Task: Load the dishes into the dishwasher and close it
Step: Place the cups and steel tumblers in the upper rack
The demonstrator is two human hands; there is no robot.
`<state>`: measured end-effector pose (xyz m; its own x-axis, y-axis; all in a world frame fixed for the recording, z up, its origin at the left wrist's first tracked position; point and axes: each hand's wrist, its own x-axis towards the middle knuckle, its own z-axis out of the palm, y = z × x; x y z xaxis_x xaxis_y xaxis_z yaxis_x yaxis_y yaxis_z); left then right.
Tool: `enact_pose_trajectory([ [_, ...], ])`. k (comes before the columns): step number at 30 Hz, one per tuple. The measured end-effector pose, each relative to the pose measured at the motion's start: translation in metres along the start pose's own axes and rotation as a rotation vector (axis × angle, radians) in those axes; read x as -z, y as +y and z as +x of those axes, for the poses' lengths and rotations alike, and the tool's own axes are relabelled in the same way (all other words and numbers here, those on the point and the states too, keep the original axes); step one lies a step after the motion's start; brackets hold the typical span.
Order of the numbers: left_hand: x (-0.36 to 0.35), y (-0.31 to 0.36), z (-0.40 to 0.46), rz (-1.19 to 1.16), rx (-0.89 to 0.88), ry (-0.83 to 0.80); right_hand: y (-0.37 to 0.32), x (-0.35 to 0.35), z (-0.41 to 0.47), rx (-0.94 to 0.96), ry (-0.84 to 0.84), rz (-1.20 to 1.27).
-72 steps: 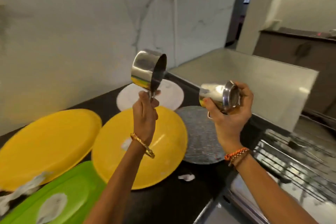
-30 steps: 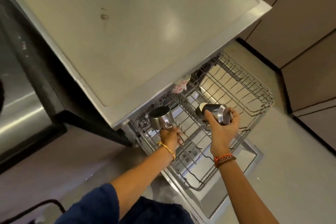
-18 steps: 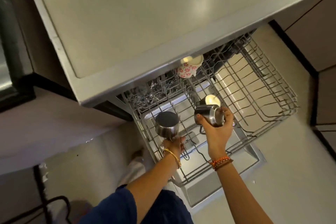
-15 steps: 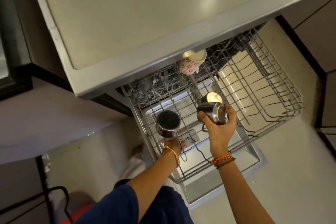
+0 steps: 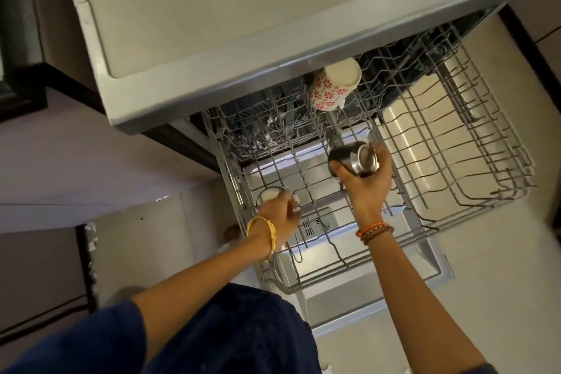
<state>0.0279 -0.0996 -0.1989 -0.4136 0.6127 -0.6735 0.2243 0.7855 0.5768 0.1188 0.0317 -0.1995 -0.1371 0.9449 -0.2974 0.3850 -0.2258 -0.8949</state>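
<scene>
Pulled-out wire rack of the dishwasher, seen from above. Right hand grips a steel cup held on its side over the rack's middle — not set down. Left hand holds a second steel cup low at the rack's left edge, fingers curled over it. Floral mug sits at the rack's back, well apart.

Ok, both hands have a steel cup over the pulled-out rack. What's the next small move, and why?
Probably let go with the left hand: its steel cup already sits low at the rack's left edge. The right hand holds the other steel cup tilted above the tines, so that one goes down after.
</scene>
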Motion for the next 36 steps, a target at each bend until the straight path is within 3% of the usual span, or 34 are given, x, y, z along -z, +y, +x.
enact_pose_trajectory([
  [2,0.016,0.005,0.012,0.166,-0.190,0.162,-0.002,-0.011,0.016,0.111,-0.099,-0.121],
  [5,0.032,0.010,0.044,0.378,-0.274,0.273,-0.009,-0.032,0.045,0.269,-0.285,-0.301],
  [12,0.031,0.019,0.091,0.603,-0.232,0.199,-0.032,-0.086,0.090,0.486,-0.501,-0.632],
  [15,0.028,0.012,0.113,0.634,-0.205,0.157,-0.032,-0.110,0.111,0.629,-0.588,-0.942],
  [25,0.029,0.002,0.125,0.792,-0.161,0.028,-0.015,-0.124,0.121,0.892,-0.561,-1.276],
  [29,0.026,0.001,0.123,0.822,-0.135,0.048,-0.015,-0.121,0.114,1.032,-0.459,-1.470],
  [36,0.030,0.009,0.125,0.841,-0.159,0.027,-0.007,-0.124,0.109,0.901,-0.412,-1.391],
])
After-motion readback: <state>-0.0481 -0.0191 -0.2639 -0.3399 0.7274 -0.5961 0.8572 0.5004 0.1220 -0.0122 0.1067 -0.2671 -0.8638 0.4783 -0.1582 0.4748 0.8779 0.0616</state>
